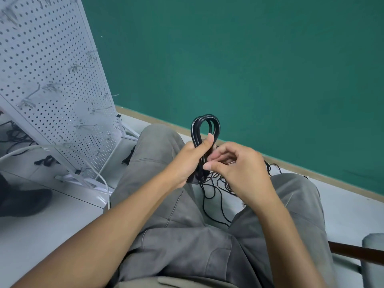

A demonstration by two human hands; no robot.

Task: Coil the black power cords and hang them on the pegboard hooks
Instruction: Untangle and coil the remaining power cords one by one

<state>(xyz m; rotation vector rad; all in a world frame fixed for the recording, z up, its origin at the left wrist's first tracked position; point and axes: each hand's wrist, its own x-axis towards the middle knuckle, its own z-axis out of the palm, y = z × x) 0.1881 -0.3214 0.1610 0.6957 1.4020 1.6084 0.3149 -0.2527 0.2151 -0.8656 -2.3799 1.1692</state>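
My left hand [192, 161] grips a folded bundle of black power cord [205, 126], whose looped top sticks up above my thumb. My right hand [236, 167] is right beside it, fingers curled, pinching the cord at the bundle's middle. Loose black cord [216, 190] trails down between my knees to the floor. The white pegboard [54, 80] leans at the left, carrying several bare metal hooks [31, 96]; no cord hangs on it.
I sit with grey-trousered legs [176, 225] spread over a pale floor. A green wall [249, 59] with a wooden baseboard stands ahead. A white cable [99, 175] and more black cords [16, 136] lie by the pegboard's base. A dark shoe [22, 202] is at the left.
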